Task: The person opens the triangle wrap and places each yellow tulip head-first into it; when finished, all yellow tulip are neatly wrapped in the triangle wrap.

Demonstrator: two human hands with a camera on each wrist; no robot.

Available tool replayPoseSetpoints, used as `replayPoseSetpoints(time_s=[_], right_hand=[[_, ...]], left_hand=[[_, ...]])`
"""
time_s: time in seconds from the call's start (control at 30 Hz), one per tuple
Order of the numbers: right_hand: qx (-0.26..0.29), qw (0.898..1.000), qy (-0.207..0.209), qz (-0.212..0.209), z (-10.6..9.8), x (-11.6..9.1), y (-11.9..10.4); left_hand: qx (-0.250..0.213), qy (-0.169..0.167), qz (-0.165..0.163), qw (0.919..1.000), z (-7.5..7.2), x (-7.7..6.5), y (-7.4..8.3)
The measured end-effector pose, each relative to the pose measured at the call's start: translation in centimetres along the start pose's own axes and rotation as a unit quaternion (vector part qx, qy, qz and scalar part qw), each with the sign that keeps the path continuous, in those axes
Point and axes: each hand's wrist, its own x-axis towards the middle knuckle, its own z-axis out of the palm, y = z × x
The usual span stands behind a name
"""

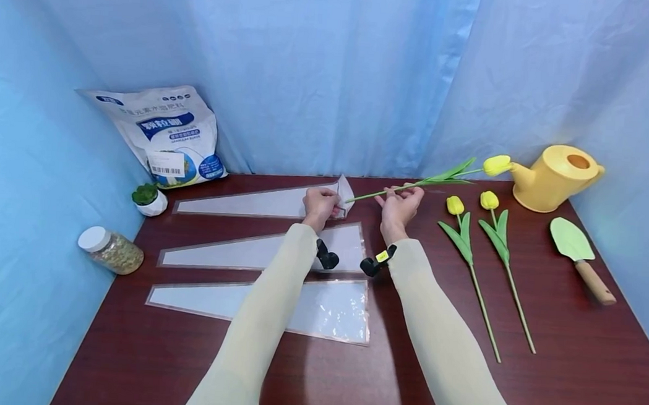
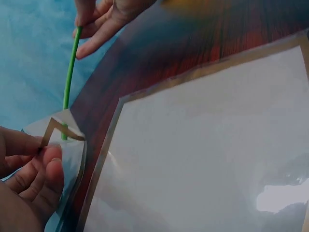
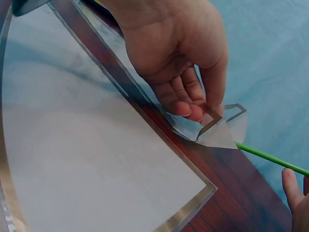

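My left hand (image 1: 319, 206) pinches the wide mouth of the farthest tapered flower sleeve (image 1: 246, 205), which is pale with a gold-brown border. The pinched corner stands folded up off the table in the left wrist view. My right hand (image 1: 401, 208) holds a yellow tulip (image 1: 495, 165) by its green stem (image 2: 71, 72), bloom pointing right. The stem's cut end is at the raised mouth, partly behind the sleeve's edge (image 3: 219, 135); how deep it goes I cannot tell. Two more sleeves, a middle one (image 1: 344, 244) and a near one (image 1: 329, 311), lie flat below my wrists.
Two yellow tulips (image 1: 455, 205) (image 1: 489, 201) lie right of my right arm. Beyond them are a yellow watering can (image 1: 551, 179) and a trowel (image 1: 572, 239). At left stand a fertilizer bag (image 1: 167, 131), a small potted plant (image 1: 148, 199) and a jar (image 1: 112, 251). Blue curtains (image 1: 310, 71) enclose the table.
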Motion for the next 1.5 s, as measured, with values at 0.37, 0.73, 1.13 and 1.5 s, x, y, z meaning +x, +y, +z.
replayPoseSetpoints(time_s=[0.37,0.73,1.13,1.5], right_hand=[[-0.015,1.000,-0.012,-0.009,0.1,-0.5,-0.4],[0.019,0.999,-0.036,-0.012,-0.7,-0.3,-0.4],[0.005,0.999,-0.040,-0.011,-0.7,-0.3,-1.1],[0.007,0.997,-0.075,0.031,-0.8,-0.7,-1.4]], left_hand=[[0.003,0.000,0.048,0.9989,0.5,-0.6,1.3],[0.020,0.011,0.047,0.9986,0.5,-0.7,1.5],[0.010,0.006,0.055,0.9984,0.5,-0.9,1.9],[0.009,0.011,0.059,0.9981,0.4,-0.8,1.9]])
